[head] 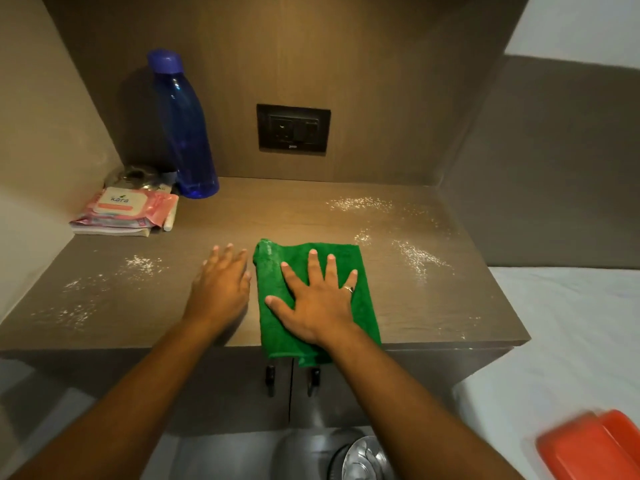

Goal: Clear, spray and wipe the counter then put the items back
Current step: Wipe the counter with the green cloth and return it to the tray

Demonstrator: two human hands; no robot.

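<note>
At the tabletop's (450, 306) front edge, near its middle, lies the folded green cloth (360, 306), its near end drooping over the edge. The right hand (318, 303) presses flat on it with fingers spread, a grip that is open rather than clenched. The left hand (221, 289) rests just beside the cloth, open too, palm down on bare wood-grain laminate. Soft, light terry like this should slide best under a flat palm; lifting it would call for a pinch at a folded edge. White speckles (415, 254) dot the surface to both sides. Towards the back left corner stand a glossy blue bottle (183, 133) and pink wipe packets (128, 213).
</note>
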